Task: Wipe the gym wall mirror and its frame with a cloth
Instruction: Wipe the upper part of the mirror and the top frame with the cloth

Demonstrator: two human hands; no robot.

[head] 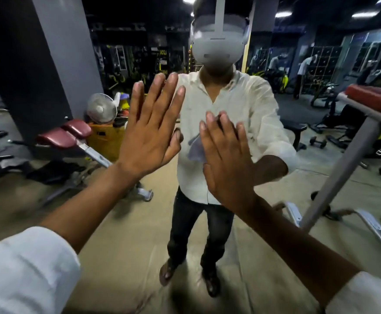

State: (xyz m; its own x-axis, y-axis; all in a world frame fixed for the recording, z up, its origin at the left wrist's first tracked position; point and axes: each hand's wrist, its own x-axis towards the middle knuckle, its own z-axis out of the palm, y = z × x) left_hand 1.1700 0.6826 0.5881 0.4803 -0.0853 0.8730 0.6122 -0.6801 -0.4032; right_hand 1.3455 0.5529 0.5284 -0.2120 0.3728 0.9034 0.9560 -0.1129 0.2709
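The wall mirror (137, 225) fills the view and shows my reflection in a white shirt and headset. My left hand (149, 134) is raised flat toward the glass with its fingers straight and spread, holding nothing. Beside it, my right hand (226, 159) is also flat with straight fingers. A pale blue-grey cloth (195, 148) hangs out from under its palm on the thumb side, against the glass. The thumb is hidden. No mirror frame is in view.
Gym gear shows in the glass: maroon padded benches (65, 134), a white fan (102, 108) over a yellow box, dumbbells (318, 141). A red-padded bench on a grey metal leg (348, 164) stands at the right. People are far back at the right.
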